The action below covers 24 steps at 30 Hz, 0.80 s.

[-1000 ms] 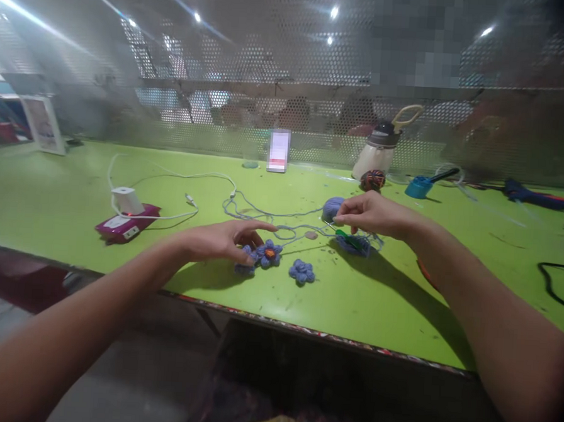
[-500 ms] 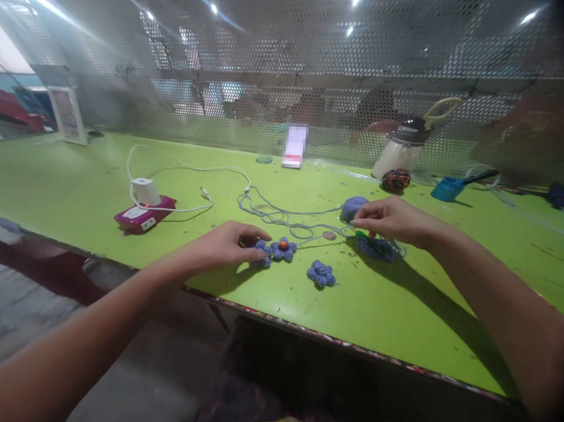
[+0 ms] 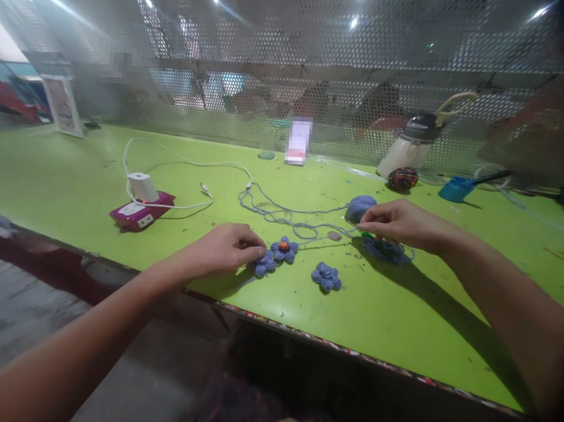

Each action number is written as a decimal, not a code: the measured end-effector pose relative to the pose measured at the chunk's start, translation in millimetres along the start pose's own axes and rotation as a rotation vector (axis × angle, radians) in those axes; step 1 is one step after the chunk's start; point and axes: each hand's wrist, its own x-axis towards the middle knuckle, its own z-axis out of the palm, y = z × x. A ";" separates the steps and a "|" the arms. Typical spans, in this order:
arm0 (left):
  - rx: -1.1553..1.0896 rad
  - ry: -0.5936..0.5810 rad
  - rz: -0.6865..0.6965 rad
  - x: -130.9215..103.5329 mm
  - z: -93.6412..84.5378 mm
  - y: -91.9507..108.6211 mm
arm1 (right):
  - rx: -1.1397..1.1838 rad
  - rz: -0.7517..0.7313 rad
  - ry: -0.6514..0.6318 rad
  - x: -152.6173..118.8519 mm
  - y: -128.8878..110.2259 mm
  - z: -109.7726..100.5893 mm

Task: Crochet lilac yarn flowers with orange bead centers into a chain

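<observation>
Periwinkle yarn, worked into puffed petals, forms three crocheted flowers at a lime-green table [image 3: 398, 330]: the outer flower [image 3: 264, 265], the orange-centred flower [image 3: 284, 249] adjoining it on the right, and a separate flower [image 3: 326, 277] lying apart, nearer the front edge. The two hands are well apart. The left hand [image 3: 235, 249] closes thumb and forefinger on the left petals of the outer flower; whether that flower lies flat or is slightly raised cannot be told. The right hand [image 3: 395, 224] has its fingertips drawn together just beside the blue yarn ball [image 3: 360, 208], above a loose yarn bundle [image 3: 387, 252] and a partly hidden green tool [image 3: 366, 235]; whether anything is gripped there cannot be told. A yarn strand [image 3: 316, 240] runs from the orange-centred flower toward the right hand, with slack yarn loops [image 3: 304, 230] behind it. Judged from their stitched structure, the flowers should be very light, soft, pliant and not slippery, unlikely to break, though a stitch might snag or be drawn out of shape. The best hold is probably a gentle pinch across a thick petal or near the centre, leaving the strand untensioned.
</observation>
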 end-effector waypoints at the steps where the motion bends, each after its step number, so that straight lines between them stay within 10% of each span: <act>1: 0.000 -0.008 0.005 -1.7 -0.1 -0.8 | 0.002 0.003 0.003 0.8 1.4 0.8; 24: 0.149 0.011 0.210 -12.8 30.1 -4.9 | 0.053 0.031 0.317 6.6 7.2 19.4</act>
